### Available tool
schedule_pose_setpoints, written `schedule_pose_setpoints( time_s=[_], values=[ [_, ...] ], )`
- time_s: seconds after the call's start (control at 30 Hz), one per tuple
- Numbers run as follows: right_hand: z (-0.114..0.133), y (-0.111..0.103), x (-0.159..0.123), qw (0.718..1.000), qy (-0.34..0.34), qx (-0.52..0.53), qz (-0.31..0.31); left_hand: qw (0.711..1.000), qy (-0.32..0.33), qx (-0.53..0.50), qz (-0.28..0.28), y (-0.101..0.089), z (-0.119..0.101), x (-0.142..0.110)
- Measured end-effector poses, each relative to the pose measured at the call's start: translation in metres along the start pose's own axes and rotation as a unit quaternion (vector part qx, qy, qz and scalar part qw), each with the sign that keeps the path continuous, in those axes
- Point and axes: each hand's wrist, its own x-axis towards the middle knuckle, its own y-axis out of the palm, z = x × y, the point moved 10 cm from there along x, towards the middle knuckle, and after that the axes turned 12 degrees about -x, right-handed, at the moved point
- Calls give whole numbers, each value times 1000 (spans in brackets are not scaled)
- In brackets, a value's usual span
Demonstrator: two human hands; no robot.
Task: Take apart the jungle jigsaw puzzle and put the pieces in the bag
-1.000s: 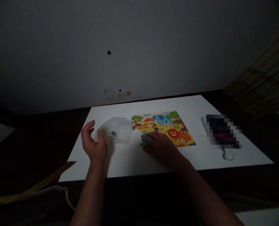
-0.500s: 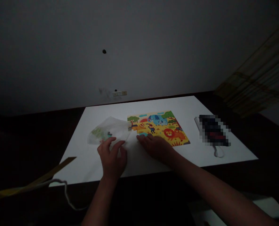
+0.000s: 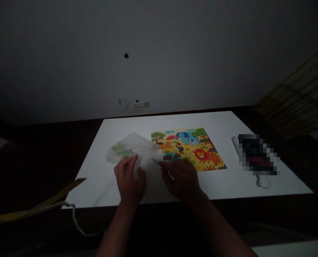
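A colourful animal jigsaw puzzle, with elephants, lions and trees, lies flat on the white table. At its lower left corner the white surface shows. My right hand is by the puzzle's near edge, thumb and fingers pinched on a small thin puzzle piece, tilted almost edge-on. My left hand rests at the near side of a crumpled clear plastic bag, thumb and fingers apart; I see nothing between them. Greenish pieces show dimly through the bag.
A blurred-out dark object with a loop of cord lies at the table's right. A yellow strip and a pale cord reach in at the left front. Behind the table is a wall with sockets.
My right hand has drawn back from the puzzle's lower left corner and now pinches a piece there. My left hand stays by the bag. The view has shifted slightly.
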Motion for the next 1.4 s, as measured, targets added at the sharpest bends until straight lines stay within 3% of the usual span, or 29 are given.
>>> schedule_pose_setpoints(
  time_s=[0.17, 0.3, 0.37, 0.5, 0.63, 0.73, 0.97, 1.2, 1.4],
  values=[
    [31, 50, 40, 985, -16, -33, 167, 1000, 13, -22, 3, -4, -3, -4],
    [43, 58, 38, 974, -31, 8, 225, 999, -3, -34, 7, -2, 2, -5],
    [31, 52, 23, 972, -11, 14, 235, 999, -15, -44, 16, 0, 5, -6],
    [-27, 36, -3, 975, 69, -22, 211, 996, -40, -66, 36, 7, 10, -9],
    [-64, 34, -10, 976, 74, -54, 198, 993, -66, -86, 56, 13, 17, -9],
    [-62, 42, -10, 977, 64, -50, 199, 991, -65, -91, 67, 15, 18, -8],
    [-29, 59, -22, 971, 19, -63, 230, 994, -57, -86, 45, 7, 15, -6],
    [-45, 45, -26, 967, 24, -67, 245, 992, -86, -93, 24, 2, 24, -10],
    [-38, 53, -16, 951, -6, -121, 285, 989, -101, -105, 15, 1, 28, -12]
  ],
)
